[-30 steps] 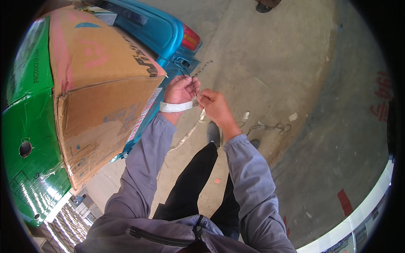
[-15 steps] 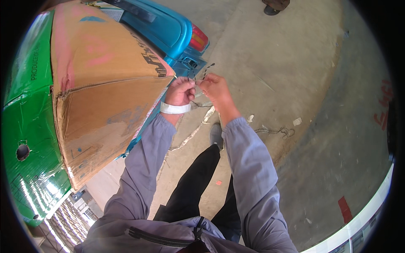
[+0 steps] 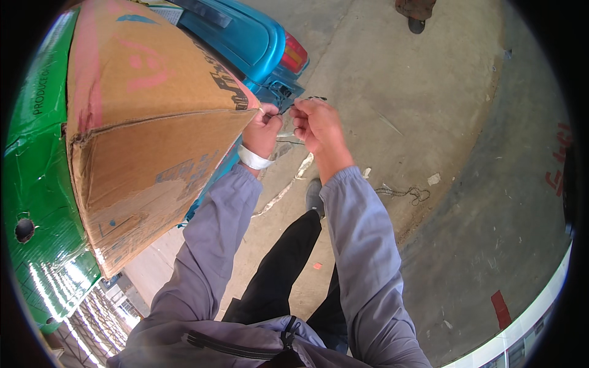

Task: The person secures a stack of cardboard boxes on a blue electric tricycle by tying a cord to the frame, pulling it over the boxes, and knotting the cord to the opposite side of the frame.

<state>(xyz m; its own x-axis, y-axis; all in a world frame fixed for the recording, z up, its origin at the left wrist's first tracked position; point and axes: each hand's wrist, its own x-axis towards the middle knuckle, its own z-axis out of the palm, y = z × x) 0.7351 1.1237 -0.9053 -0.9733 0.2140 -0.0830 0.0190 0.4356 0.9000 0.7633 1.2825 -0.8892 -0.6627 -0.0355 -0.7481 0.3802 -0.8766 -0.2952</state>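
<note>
Cord [image 3: 316,98] — left hand [image 3: 261,132], right hand [image 3: 319,124] — both curled

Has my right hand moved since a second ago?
Yes: judged against the taillight, your right hand has moved up the picture and is now closer to it.

cord [image 3: 317,98] partly hidden, green box [image 3: 40,175] cropped
</note>
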